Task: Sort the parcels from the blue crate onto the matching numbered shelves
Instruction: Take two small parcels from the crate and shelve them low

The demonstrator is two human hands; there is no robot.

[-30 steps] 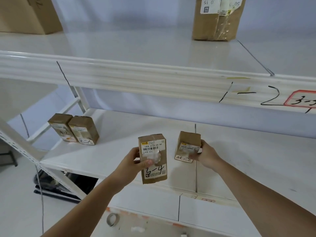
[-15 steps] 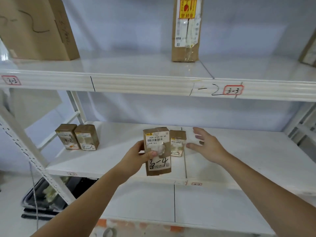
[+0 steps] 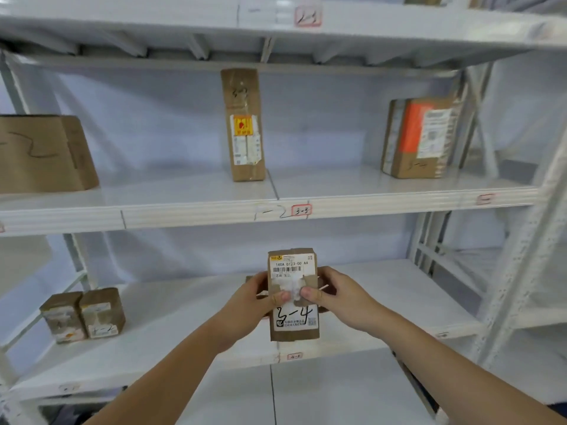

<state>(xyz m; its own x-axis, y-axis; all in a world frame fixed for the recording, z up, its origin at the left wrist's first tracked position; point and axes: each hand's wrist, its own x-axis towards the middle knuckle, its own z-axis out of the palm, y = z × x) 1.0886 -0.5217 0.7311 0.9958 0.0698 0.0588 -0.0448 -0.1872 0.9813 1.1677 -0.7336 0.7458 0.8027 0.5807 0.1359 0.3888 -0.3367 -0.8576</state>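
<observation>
A small brown parcel [image 3: 293, 328] with a white label marked "3-4" stands upright in front of me. My left hand [image 3: 248, 305] grips its left side and my right hand [image 3: 336, 297] grips its right side, both thumbs on the front label. It is held in the air before the lower shelf [image 3: 184, 357]. The middle shelf's edge carries a red tag reading "3-3" [image 3: 301, 210]. The small parcel set down just before is hidden behind the held one.
Two small brown parcels [image 3: 82, 315] stand at the lower shelf's left. On the middle shelf [image 3: 399, 191] are a large box [image 3: 43, 153] at left, a tall parcel [image 3: 245, 124] in the centre and an orange-labelled parcel [image 3: 420, 138] at right. White uprights [image 3: 521, 256] frame the right side.
My right hand came back from the shelf and took hold of the "3-4" parcel's right side. My view rose, bringing the upper shelves into sight.
</observation>
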